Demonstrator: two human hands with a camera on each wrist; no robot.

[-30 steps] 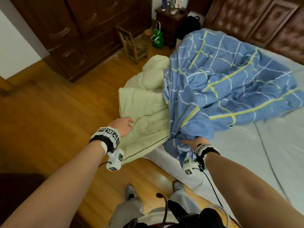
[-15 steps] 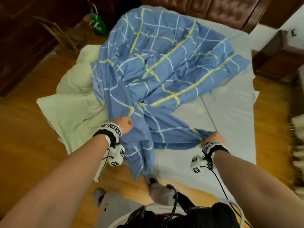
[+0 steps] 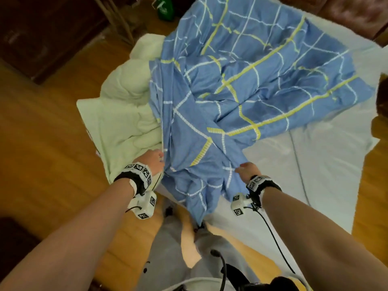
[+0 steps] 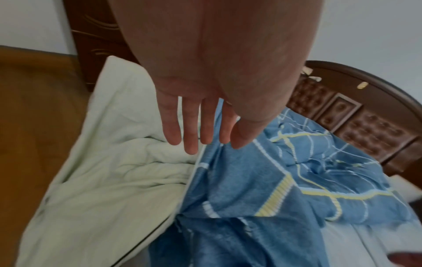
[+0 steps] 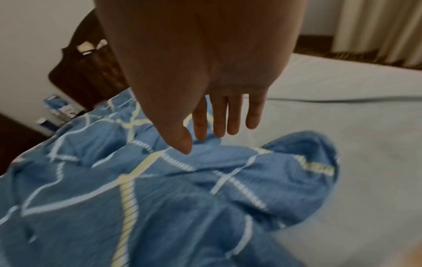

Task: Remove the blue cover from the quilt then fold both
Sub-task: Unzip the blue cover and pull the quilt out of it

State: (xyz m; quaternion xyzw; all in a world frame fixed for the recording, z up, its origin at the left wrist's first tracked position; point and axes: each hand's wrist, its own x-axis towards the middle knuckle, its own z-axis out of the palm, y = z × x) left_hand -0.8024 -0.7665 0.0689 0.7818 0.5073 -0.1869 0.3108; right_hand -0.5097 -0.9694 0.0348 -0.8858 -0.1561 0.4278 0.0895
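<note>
Both hands spread loose, left hand [image 3: 151,161] and right hand [image 3: 247,171] holding nothing above the blue cover [image 3: 241,85], limp and light beside the quilt [image 3: 123,114] — best grabbed at its corners.

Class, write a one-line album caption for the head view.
Both hands, left and right, open over the blue cover beside the pale green quilt.

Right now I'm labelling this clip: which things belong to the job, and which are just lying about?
Job: blue cover; quilt; left hand; right hand.
Lying about: green bag; wooden chair; wardrobe; headboard.
</note>
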